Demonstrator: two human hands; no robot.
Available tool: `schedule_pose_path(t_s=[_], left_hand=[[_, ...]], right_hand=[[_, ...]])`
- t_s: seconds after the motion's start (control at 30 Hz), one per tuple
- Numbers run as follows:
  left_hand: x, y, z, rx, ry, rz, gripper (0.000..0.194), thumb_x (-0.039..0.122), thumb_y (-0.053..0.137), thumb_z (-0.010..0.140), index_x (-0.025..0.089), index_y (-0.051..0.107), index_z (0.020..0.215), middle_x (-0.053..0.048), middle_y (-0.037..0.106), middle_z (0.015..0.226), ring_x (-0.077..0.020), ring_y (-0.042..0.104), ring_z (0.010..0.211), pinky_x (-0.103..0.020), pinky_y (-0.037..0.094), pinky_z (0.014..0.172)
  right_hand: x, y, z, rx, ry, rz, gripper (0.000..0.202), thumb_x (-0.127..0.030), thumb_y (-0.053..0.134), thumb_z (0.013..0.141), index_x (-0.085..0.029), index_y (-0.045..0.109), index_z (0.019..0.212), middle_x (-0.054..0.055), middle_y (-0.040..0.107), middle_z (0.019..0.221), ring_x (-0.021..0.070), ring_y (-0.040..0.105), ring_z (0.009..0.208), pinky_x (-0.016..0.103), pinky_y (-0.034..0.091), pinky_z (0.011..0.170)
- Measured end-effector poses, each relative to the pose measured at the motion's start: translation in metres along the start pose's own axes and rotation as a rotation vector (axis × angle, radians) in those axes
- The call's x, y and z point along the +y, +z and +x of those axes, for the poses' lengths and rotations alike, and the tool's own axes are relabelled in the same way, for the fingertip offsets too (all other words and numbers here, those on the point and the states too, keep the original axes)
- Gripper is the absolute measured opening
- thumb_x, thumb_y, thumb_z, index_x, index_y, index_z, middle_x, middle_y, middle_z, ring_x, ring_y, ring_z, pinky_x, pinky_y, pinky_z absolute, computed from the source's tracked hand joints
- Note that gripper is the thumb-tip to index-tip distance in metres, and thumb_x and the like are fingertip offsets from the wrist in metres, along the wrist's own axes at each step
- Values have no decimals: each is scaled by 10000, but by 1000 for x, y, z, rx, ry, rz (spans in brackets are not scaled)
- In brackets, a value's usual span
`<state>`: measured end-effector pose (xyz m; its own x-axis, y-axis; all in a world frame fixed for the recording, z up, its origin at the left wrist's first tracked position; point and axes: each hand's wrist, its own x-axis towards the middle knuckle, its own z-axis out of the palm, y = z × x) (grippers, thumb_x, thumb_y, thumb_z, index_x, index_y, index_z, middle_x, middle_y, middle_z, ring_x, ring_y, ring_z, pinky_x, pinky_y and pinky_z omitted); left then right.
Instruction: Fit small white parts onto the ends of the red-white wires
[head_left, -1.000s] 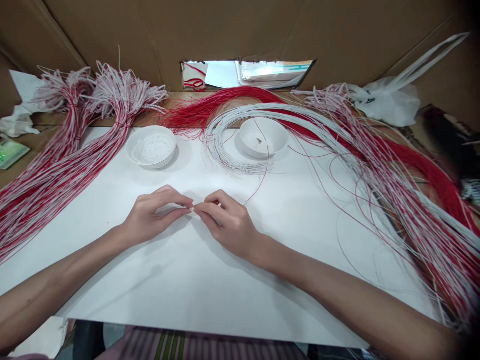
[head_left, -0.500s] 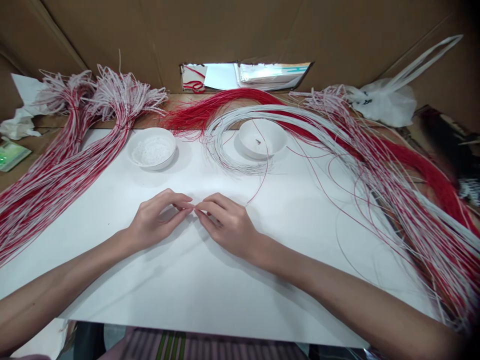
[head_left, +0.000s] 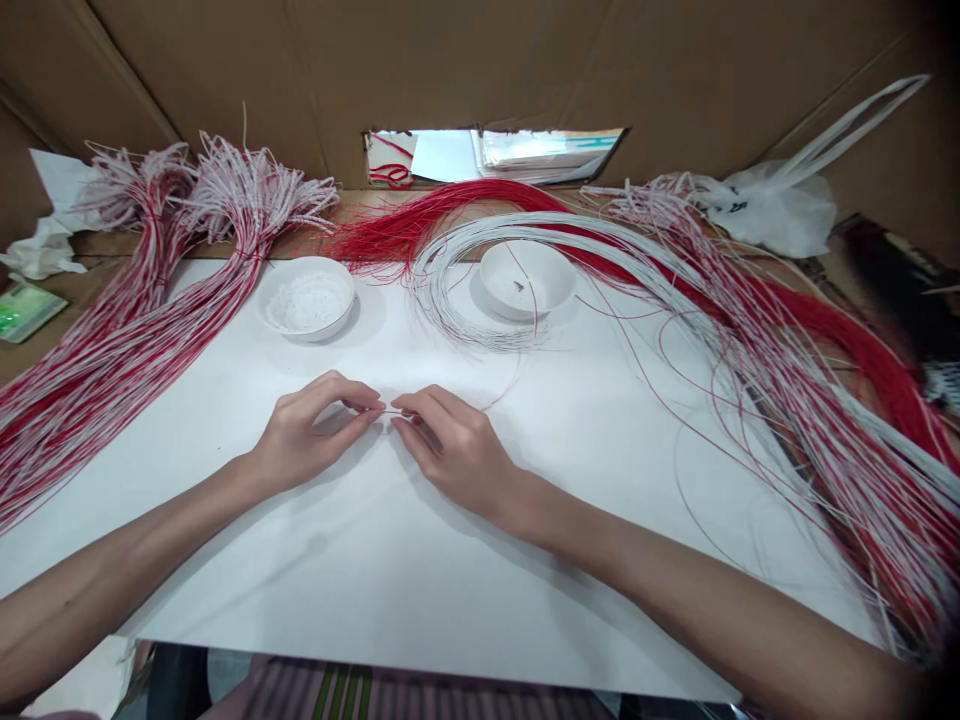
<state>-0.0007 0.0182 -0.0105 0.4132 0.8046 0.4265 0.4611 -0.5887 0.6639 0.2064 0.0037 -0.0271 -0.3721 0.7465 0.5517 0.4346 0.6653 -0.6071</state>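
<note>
My left hand (head_left: 315,430) pinches one end of a thin red cord (head_left: 392,411) between thumb and fingertips, just above the white tabletop. Close by on the right, my right hand (head_left: 461,445) is curled round the same cord, its thumb and index tips slightly apart. A short stretch of cord shows between the hands. Behind the right hand the strand trails out toward the back, where it blurs against the table. Whatever sits at the pinched end is too small to make out.
A white bowl (head_left: 279,328) of white bits stands back left, another bowl (head_left: 547,305) back centre. Red-and-white cord bundles (head_left: 202,305) lie left and right (head_left: 795,370). A loop of white strands (head_left: 442,250) and red strands (head_left: 480,190) run behind. Cardboard walls (head_left: 487,60) enclose the back.
My right thumb and index finger have parted slightly and drawn a little away from the left fingertips, exposing the cord between. The trailing strand behind the right hand has shifted and blurred.
</note>
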Motion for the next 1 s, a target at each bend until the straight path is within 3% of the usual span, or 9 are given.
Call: schedule_pose_path(t_s=[0.2, 0.33, 0.77, 1.0], left_hand=[[-8, -11, 10, -175, 17, 128, 165, 205, 639, 860, 209, 652, 1025, -49, 690, 990, -189, 608, 940, -343, 490, 862], [-15, -15, 12, -252, 13, 143, 142, 197, 630, 859, 224, 689, 986, -48, 669, 995, -194, 578, 952, -348, 466, 876], [-17, -6, 8, -160, 54, 166, 96, 210, 655, 871, 225, 732, 925, -47, 669, 934, -172, 572, 886, -317, 476, 809], [-16, -7, 9, -173, 76, 126, 102, 181, 596, 906, 190, 696, 927, -51, 690, 913, -167, 594, 863, -314, 476, 798]], right_hand=[[0, 0, 0, 11, 79, 8, 169, -94, 430, 946, -161, 567, 874, 28, 566, 814, 103, 511, 660, 231, 446, 587], [-1, -1, 1, 10, 99, -3, 155, -89, 435, 933, -160, 556, 868, 28, 556, 812, 101, 498, 647, 227, 429, 569], [0, 0, -1, -6, 99, -30, 105, -121, 485, 929, -158, 560, 866, 30, 578, 834, 94, 515, 643, 216, 440, 557], [-1, 0, -1, -14, 99, -41, 108, -138, 483, 938, -160, 559, 864, 27, 580, 829, 86, 505, 629, 213, 431, 543]])
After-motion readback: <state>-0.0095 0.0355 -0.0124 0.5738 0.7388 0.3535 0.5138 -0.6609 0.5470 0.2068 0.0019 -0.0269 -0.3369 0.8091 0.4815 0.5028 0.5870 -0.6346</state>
